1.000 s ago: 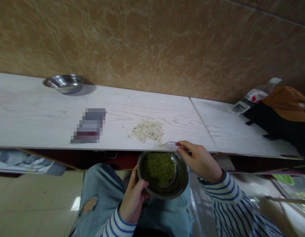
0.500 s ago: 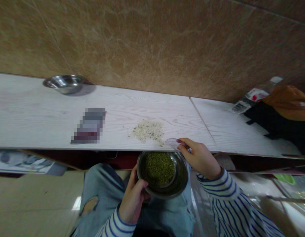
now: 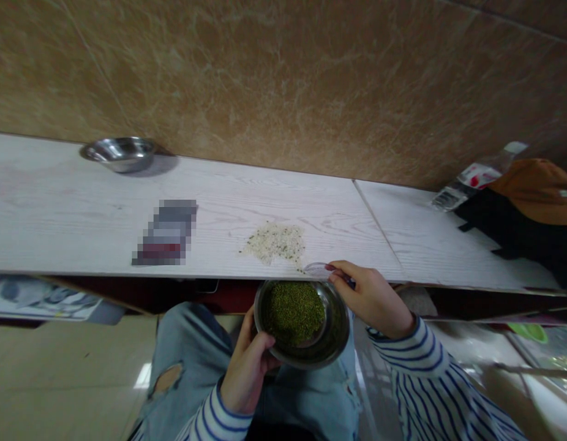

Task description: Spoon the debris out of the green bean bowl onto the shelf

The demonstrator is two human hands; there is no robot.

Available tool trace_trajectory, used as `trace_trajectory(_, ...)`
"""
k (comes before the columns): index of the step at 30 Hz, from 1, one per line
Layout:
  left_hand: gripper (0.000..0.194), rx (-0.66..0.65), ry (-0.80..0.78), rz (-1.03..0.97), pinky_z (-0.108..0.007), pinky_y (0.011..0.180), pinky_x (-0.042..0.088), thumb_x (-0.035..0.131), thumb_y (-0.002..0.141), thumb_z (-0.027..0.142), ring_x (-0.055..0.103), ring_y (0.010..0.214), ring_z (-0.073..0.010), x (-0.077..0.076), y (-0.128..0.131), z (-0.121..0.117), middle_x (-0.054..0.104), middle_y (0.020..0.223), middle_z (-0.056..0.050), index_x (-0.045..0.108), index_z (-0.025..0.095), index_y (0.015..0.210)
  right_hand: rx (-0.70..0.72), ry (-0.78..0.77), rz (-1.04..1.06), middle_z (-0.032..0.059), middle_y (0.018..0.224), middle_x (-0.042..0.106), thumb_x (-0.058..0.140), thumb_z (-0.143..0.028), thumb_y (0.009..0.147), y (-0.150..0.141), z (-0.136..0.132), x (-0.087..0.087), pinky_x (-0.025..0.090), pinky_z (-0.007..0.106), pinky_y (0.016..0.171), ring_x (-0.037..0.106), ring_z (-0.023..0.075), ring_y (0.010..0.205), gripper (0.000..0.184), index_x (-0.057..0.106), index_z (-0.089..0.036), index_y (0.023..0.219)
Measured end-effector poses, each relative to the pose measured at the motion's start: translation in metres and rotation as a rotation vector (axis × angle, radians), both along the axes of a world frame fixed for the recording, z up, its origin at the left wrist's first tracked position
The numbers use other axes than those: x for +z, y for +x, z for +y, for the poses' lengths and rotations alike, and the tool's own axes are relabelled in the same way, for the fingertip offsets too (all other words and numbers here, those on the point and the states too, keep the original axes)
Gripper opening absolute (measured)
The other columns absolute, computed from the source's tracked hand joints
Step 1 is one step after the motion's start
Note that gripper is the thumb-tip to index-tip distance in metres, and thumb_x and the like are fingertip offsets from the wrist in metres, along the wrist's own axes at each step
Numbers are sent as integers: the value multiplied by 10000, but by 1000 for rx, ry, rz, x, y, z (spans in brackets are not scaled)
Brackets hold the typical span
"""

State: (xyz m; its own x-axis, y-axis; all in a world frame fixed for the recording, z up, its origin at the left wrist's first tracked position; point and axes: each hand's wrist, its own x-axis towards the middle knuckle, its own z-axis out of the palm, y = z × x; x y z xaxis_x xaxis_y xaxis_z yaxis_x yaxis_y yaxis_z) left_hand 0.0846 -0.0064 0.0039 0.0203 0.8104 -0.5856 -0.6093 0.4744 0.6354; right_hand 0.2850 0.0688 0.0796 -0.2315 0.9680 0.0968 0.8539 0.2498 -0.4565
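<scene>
My left hand (image 3: 251,367) grips the near left rim of a steel bowl (image 3: 336,331), thumb over the edge. Green mung beans (image 3: 297,312) lie in the bowl, mostly on its left side. The bowl is tilted just below the counter's front edge, above my lap. My right hand (image 3: 370,294) is closed on a clear, thin, rounded plastic piece (image 3: 316,268), perhaps a spoon or scoop. Its tip is at the counter edge, by a few loose green beans. Left of it spreads a thin pile of white rice-like grains (image 3: 277,242) with green beans mixed in.
On the white counter (image 3: 219,202), a second steel bowl (image 3: 120,156) stands by the tiled wall. A blurred-out flat item (image 3: 166,233) lies to the left. At right are a clear plastic bottle (image 3: 471,177) on its side and a brown and black cap (image 3: 531,208).
My right hand has shifted slightly left and down with the clear plastic piece, toward the counter edge. My left hand and the bowl stay almost still.
</scene>
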Motion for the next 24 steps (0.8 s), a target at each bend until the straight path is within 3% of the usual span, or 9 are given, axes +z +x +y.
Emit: trace_trajectory(24,709,-9,5,8,-300,555,518,566,646,118,552,631,-132,-1,1,-1,644,1034,-37,418,243,1328,36,-11,-6,53,952,736,474,-239,878,-7,4,2,499,314,736,682,195,846,262,669,-190,1047)
